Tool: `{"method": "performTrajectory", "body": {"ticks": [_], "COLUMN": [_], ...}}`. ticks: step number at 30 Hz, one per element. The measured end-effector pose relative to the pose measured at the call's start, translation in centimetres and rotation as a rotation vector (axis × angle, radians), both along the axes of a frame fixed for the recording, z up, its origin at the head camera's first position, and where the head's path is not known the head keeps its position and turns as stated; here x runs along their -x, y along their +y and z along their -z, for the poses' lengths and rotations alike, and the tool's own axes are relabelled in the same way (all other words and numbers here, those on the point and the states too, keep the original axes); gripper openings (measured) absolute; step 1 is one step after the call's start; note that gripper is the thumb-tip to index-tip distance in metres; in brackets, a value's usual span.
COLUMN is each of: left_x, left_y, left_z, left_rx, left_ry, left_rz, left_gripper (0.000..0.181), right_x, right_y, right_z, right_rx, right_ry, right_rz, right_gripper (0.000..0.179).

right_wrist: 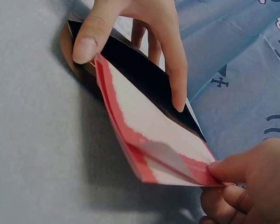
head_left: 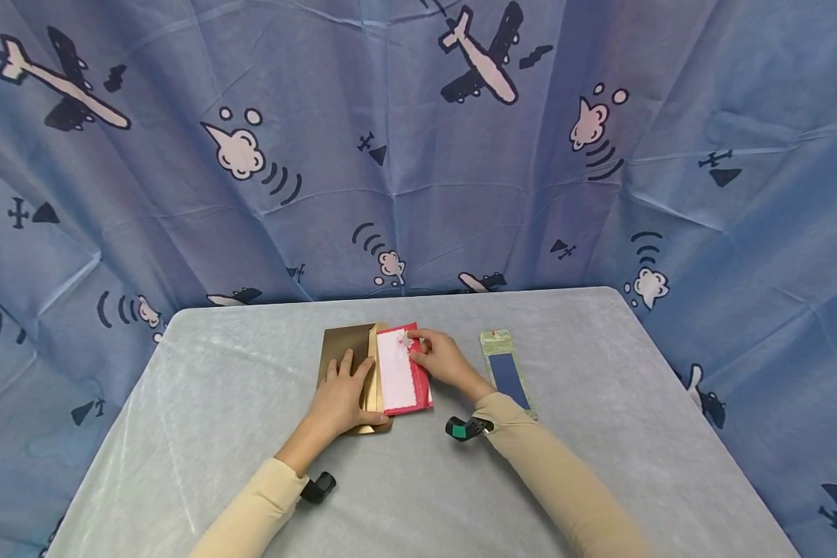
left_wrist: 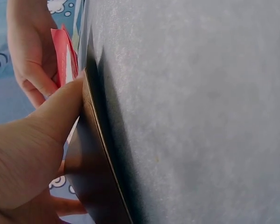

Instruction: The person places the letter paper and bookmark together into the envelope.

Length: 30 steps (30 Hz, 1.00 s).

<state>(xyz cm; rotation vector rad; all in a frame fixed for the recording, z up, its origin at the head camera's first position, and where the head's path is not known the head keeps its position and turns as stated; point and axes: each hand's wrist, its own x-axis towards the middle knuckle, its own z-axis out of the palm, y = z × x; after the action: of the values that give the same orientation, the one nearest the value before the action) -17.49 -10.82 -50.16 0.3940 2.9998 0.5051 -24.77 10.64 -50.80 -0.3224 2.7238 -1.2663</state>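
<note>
A gold-brown paper folder lies on the table, its lighter gold strip along the right side. My left hand rests on it with fingers spread, and the thumb presses its near edge, as the right wrist view also shows. Over the folder's right side is a white card with red borders, tilted up from the table in the right wrist view. My right hand pinches this card at its far right edge between thumb and fingers. One loose corner of the card's paper curls up. The folder's inside is mostly hidden.
A narrow green card with a dark blue panel lies to the right, partly behind my right forearm. The pale grey table ends at a blue curtain printed with planes. Both wrists carry dark cameras.
</note>
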Motion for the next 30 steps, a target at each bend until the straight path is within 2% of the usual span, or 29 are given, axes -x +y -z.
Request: {"method": "performTrajectory", "body": {"ticks": [6,14,30], "left_x": [0.0,0.1,0.0], "left_y": [-0.1,0.0,0.0], "left_z": [0.0,-0.1,0.0], "left_rx": [0.001,0.008,0.01], "left_ry": [-0.015,-0.018,-0.02], "left_rz": [0.008,0.008,0.008], "left_gripper": [0.115,0.115,0.114], "right_x": [-0.1,-0.1,-0.2], "right_y": [-0.4,-1.1,-2.1], "right_z": [0.0,0.0,0.1], "right_rx": [-0.004,-0.005,-0.002], "right_ry": [0.038,0.07,0.082], "right_rz": [0.018,0.001,-0.016], "right_gripper": [0.041,0.04,0.04]}}
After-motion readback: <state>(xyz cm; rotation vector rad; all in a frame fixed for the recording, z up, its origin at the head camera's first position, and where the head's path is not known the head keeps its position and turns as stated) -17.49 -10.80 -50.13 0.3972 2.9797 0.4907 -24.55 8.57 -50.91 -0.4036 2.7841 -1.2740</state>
